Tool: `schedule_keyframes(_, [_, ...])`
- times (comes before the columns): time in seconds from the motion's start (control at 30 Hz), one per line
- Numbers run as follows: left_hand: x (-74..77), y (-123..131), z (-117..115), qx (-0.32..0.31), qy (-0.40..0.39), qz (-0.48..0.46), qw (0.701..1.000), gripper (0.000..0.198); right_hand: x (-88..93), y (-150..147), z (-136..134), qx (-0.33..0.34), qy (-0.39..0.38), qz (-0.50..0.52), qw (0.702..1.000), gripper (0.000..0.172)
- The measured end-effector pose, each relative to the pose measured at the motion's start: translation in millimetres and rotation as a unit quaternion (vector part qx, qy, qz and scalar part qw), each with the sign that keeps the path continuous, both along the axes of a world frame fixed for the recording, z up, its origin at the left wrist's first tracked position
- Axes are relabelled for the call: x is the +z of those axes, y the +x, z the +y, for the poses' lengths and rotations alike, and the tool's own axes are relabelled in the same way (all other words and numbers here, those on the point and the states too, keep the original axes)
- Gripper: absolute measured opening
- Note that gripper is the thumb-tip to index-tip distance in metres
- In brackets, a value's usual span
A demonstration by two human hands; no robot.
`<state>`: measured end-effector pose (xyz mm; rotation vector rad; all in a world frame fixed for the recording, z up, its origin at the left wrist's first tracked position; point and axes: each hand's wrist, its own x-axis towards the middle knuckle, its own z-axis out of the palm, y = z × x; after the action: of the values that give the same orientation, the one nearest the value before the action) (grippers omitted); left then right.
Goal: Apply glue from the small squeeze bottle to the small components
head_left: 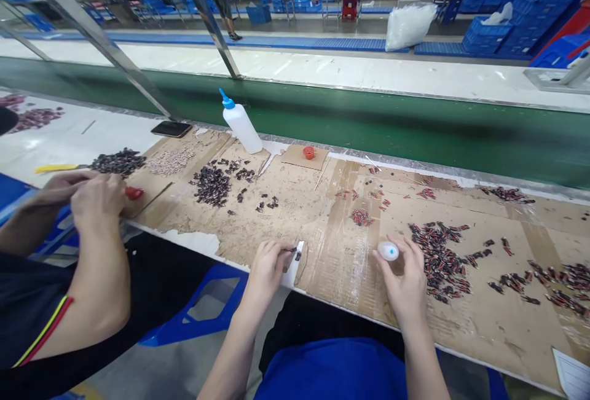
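Observation:
My left hand (268,265) is closed in a pinch on a small dark piece (294,249) near the table's front edge. Just beside its fingertips, another small dark piece (298,257) lies by a white strip (292,271). My right hand (408,280) is wrapped round a small white bottle (387,251), which points nearly end-on at me and shows a blue tip. Right of that hand spreads a heap of small black-and-red parts (442,262). A little pile of red parts (362,217) lies between and beyond my hands. Loose black pieces (212,185) are heaped to the left.
A white squeeze bottle with a blue nozzle (242,126) stands at the back, near a red cap (308,152) on cardboard. A phone (171,129) lies farther left. A co-worker's hands (94,197) work at the left. A green conveyor belt (350,123) runs behind the table.

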<state>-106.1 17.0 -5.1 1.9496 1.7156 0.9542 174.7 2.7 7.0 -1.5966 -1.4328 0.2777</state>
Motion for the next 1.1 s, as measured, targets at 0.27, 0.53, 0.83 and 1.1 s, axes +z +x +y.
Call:
schedule_keyframes(0.27, [4.3, 68.6, -4.8, -0.140, 0.047, -0.040, 0.988, 0.018, 7.2, 6.7, -12.2, 0.082, -0.118, 0.258, 0.955, 0.051])
schedule_keyframes(0.53, [-5.9, 89.1, -2.9, -0.134, 0.051, 0.018, 0.989, 0.014, 19.3, 4.0, -13.7, 0.000, -0.088, 0.429, 0.899, 0.039])
schedule_keyframes(0.83, [-4.1, 89.5, -2.6, -0.120, 0.010, -0.014, 0.993, 0.020, 8.1, -9.4, -9.1, -0.039, -0.100, 0.421, 0.901, 0.041])
schedule_keyframes(1.1, [1.2, 88.6, -1.1, -0.097, -0.023, -0.053, 0.994, 0.017, 6.7, -26.9, -5.6, -0.045, -0.113, 0.319, 0.940, 0.036])
